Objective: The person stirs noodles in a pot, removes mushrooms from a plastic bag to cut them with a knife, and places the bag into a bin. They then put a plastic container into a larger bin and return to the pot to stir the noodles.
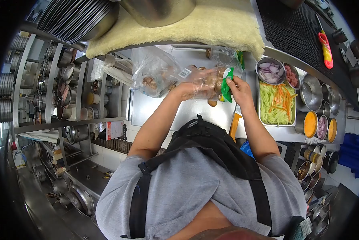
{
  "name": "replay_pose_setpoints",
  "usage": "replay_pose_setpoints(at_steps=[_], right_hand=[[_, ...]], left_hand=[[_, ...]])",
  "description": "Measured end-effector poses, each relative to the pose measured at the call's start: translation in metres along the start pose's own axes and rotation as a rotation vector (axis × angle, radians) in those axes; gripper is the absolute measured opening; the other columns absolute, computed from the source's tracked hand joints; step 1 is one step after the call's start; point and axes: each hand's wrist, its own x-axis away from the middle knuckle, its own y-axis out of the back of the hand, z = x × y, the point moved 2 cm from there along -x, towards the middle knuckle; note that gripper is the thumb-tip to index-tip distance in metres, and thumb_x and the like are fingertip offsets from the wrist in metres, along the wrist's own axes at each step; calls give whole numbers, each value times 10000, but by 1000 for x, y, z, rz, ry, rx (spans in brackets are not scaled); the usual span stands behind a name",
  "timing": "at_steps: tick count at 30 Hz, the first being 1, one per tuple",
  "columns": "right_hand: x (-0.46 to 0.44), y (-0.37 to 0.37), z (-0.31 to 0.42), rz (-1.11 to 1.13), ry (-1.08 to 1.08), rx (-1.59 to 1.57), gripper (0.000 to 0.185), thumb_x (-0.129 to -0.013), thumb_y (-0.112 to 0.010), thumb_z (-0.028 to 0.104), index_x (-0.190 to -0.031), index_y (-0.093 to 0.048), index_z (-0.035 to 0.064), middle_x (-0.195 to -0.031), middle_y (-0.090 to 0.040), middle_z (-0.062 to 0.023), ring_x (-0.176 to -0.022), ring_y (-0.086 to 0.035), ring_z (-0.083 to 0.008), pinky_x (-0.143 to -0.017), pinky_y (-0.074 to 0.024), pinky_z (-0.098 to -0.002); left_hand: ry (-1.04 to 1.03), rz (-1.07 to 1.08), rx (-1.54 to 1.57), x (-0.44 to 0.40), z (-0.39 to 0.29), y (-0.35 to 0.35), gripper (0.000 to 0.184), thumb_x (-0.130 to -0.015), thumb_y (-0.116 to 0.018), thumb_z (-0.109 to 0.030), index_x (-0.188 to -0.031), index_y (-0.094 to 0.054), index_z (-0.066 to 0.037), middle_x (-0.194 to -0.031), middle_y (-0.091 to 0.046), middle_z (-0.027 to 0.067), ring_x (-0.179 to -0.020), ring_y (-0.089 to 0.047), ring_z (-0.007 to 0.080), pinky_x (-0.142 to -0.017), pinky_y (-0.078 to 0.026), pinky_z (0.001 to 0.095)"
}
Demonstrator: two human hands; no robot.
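Observation:
A clear plastic bag (205,82) with a green printed end holds several round brown mushrooms (218,83). My left hand (186,90) holds it from the left; clear film covers some of the fingers, so I cannot tell if they are inside or behind it. At the green end, my right hand (240,91) pinches the edge between thumb and fingers. One loose mushroom (212,103) lies on the metal worktop (163,114) just below. Left of my hands sits another clear bag (153,70) with brown pieces in it.
On the right stand a tray of shredded green and orange vegetables (276,105), a bowl of sliced onion (270,71) and a bowl of meat (291,76). A yellow handle (234,125) lies near the front edge. A yellow towel (211,28) covers the shelf above.

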Motion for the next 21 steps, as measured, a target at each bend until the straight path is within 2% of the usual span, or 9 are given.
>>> replay_pose_setpoints(at_steps=[2,4,6,8,10,13,15,18,21], right_hand=[[-3,0,9,8,80,193,321,-897,-587,302,-982,-654,-1,-685,-639,-130,-600,-586,-148,-577,-455,-312],[-4,-3,15,7,114,184,308,-893,-598,292,-956,-653,-5,-691,-651,-130,-589,-597,-153,-569,-460,-310],[-3,-5,17,1,145,177,297,-889,-610,281,-929,-651,-10,-696,-663,-130,-578,-608,-157,-560,-465,-307],[-3,-10,15,74,108,-18,257,-883,-644,239,-871,-636,-18,-654,-625,-40,-599,-587,-100,-548,-460,-248],[-4,-15,12,56,93,-72,236,-879,-652,216,-871,-634,-19,-671,-630,-40,-607,-591,-96,-552,-464,-240],[-6,-13,17,31,90,-126,205,-870,-663,180,-870,-627,-21,-707,-638,-44,-605,-587,-95,-549,-462,-241],[-6,-9,27,23,99,-130,194,-866,-666,167,-871,-622,-22,-726,-641,-49,-596,-580,-97,-542,-456,-248],[-3,-7,37,76,197,138,200,-844,-676,181,-885,-616,-6,-720,-656,-114,-606,-620,-152,-573,-478,-303],[-5,-8,35,31,313,184,164,-844,-668,148,-871,-610,-2,-722,-639,-114,-618,-612,-155,-584,-478,-313]], left_hand=[[25,-46,5,-10,29,13,778,-782,-741,-177,-1425,-309,-109,-1316,-474,82,-1172,-503,192,-802,-488,302],[53,-89,10,-11,37,19,798,-774,-746,-176,-1431,-299,-108,-1328,-461,78,-1198,-474,189,-825,-483,320],[156,-86,95,-4,34,21,899,-787,-751,-213,-1481,-184,-142,-1206,-542,73,-981,-580,167,-683,-476,251],[144,-83,214,-4,45,32,884,-782,-752,-198,-1474,-205,-124,-1200,-547,71,-957,-584,181,-716,-475,267],[130,-83,333,-9,54,41,870,-777,-752,-182,-1466,-227,-106,-1193,-552,68,-934,-589,195,-750,-474,283],[95,-68,286,-10,44,38,853,-752,-773,-175,-1441,-281,-71,-1190,-560,56,-951,-600,210,-834,-471,317],[90,-158,28,-4,31,26,841,-715,-805,-186,-1402,-340,-48,-1207,-559,66,-1048,-578,200,-907,-467,337],[163,-117,145,-5,41,21,820,-747,-771,-136,-1424,-308,-105,-1304,-503,100,-1201,-496,211,-1024,-404,367],[131,-57,184,-6,37,15,804,-751,-763,-103,-1421,-318,-108,-1303,-503,97,-1189,-503,210,-1021,-405,365]])
